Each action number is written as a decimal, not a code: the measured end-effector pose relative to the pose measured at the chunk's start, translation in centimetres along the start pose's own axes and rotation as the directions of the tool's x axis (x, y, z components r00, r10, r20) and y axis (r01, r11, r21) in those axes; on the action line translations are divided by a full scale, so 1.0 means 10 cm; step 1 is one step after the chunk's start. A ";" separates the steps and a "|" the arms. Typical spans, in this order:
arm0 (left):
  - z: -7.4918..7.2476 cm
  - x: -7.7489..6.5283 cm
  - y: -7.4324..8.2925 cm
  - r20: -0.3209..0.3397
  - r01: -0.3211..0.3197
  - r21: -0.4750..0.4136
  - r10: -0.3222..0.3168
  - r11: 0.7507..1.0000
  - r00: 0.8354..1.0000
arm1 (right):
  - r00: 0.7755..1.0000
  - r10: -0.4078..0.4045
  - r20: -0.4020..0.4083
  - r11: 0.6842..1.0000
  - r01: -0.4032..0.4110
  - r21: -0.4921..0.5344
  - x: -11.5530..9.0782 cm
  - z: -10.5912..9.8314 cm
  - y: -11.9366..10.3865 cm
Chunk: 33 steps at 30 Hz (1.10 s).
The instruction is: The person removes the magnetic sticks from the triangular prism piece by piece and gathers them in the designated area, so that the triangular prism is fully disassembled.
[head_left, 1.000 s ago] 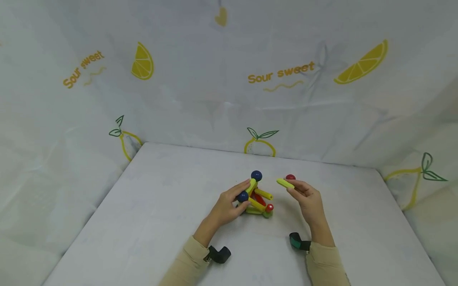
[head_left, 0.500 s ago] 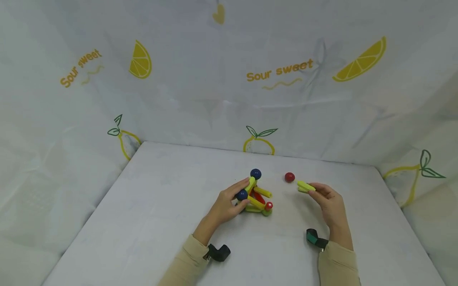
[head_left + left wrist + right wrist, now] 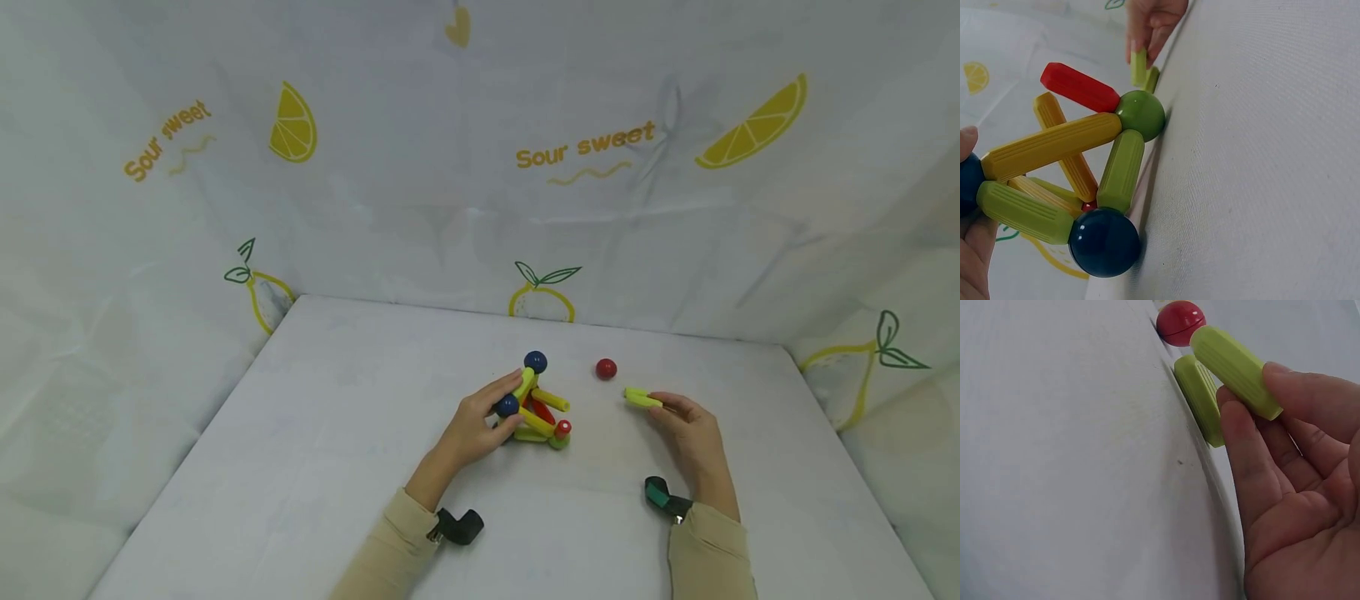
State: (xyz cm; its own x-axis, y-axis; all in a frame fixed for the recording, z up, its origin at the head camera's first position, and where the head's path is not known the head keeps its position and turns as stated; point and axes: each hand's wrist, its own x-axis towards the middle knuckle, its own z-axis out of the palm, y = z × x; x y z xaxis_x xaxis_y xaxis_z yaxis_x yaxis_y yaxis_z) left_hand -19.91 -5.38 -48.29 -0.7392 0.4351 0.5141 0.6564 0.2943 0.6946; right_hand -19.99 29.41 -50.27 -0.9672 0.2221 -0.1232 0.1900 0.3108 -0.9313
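Observation:
My left hand (image 3: pixel 476 427) grips a construction of ribbed rods and balls by a dark blue ball (image 3: pixel 507 406) at its left corner. Yellow rods (image 3: pixel 1054 147), light green rods (image 3: pixel 1121 169) and a red rod (image 3: pixel 1079 86) join at a green ball (image 3: pixel 1141 115) and a lower blue ball (image 3: pixel 1104 242). Another blue ball (image 3: pixel 536 362) tops the far side. My right hand (image 3: pixel 693 437) pinches a light green rod (image 3: pixel 1235 369) between thumb and fingers. Close under it, a second light green rod (image 3: pixel 1200 400) lies on the table, beside the fingertips.
A loose red ball (image 3: pixel 606 368) sits on the white table (image 3: pixel 337 400), between the construction and the right hand, farther back. A white cloth (image 3: pixel 420 167) printed with lemons hangs behind the table and along its sides.
My right hand has moved right, away from the construction, then lowered with its rod toward the second one. The red ball has come into full view. The left hand keeps its grip.

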 end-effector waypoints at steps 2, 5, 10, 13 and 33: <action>0.00 0.00 -0.01 0.000 -0.002 0.001 0.002 1.000 1.000 | 1.000 0.007 0.000 1.000 -0.007 -0.018 0.02 0.00 0.04; 0.01 -0.01 -0.02 0.000 -0.009 0.004 0.009 1.000 1.000 | 1.000 0.007 -0.014 0.998 -0.008 -0.055 0.02 0.02 0.08; 0.01 -0.02 -0.02 0.005 -0.012 0.001 0.012 1.000 1.000 | 0.999 0.012 -0.045 0.992 -0.018 -0.124 0.02 0.05 0.11; 0.01 -0.02 -0.02 0.010 -0.005 -0.007 0.005 1.000 1.000 | 0.997 0.023 -0.068 0.985 -0.034 -0.171 0.03 0.06 0.11; 0.00 0.00 -0.02 0.005 0.008 -0.015 -0.008 1.000 1.000 | 0.980 -0.078 -0.185 0.946 0.014 -0.325 0.10 0.15 0.06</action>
State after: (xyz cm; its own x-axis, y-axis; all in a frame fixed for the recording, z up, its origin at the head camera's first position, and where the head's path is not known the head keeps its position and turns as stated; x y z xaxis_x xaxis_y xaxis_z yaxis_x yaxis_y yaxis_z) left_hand -20.04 -5.43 -48.46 -0.7436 0.4367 0.5063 0.6481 0.2847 0.7063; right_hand -21.08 28.46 -51.44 -0.9311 0.3644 0.0159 0.2205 0.5971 -0.7713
